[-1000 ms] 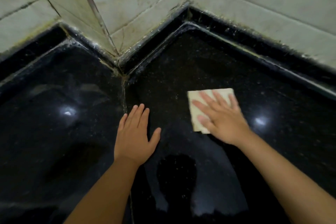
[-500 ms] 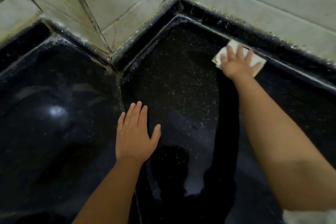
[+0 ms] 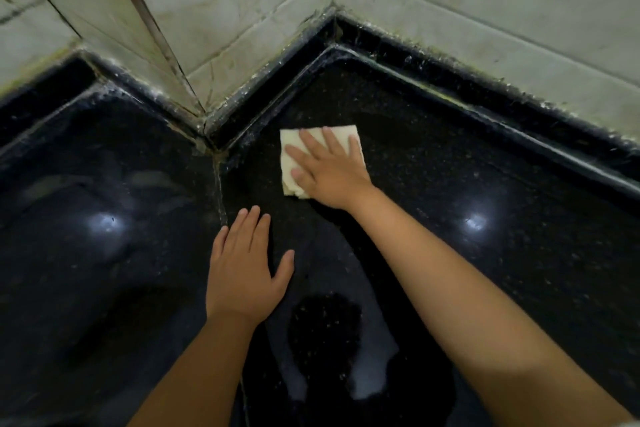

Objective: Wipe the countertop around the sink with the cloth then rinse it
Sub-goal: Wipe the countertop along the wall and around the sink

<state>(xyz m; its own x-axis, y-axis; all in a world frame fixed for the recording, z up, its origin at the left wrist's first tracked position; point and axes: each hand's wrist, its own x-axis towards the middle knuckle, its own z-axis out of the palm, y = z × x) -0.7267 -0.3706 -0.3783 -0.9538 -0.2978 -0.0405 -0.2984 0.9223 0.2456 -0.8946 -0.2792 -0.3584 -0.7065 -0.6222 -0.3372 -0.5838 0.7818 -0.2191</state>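
- The cloth [image 3: 294, 163], a pale folded square, lies flat on the black countertop [image 3: 450, 184], near the inner corner where the raised dark edging meets the tiled wall [image 3: 450, 10].
- The right hand [image 3: 329, 170] presses down on the cloth with straight, spread fingers [image 3: 313, 146]; nothing is pinched or curled round, so the cloth is held only by downward pressure.
- The left hand [image 3: 242, 270] rests flat on the countertop nearer the person, fingers straight and together, thumb out, holding nothing. It lies just beside the seam [image 3: 221, 194] that runs between the two slabs.
- The two hands are apart, with a stretch of bare stone between them.
- White specks and residue show along the edging [image 3: 485, 104] and in the corner joints. The stone reflects two lamp spots.
- No sink or tap is in view, so the rinse looks still to come; the step in hand appears to be wiping.
- Risks, as a judgement: under an open palm alone the cloth could bunch or slip out on a fast stroke; a flat pass may skip the grime in the joints; the glossy surface may be wet, so the bracing left hand could slide.
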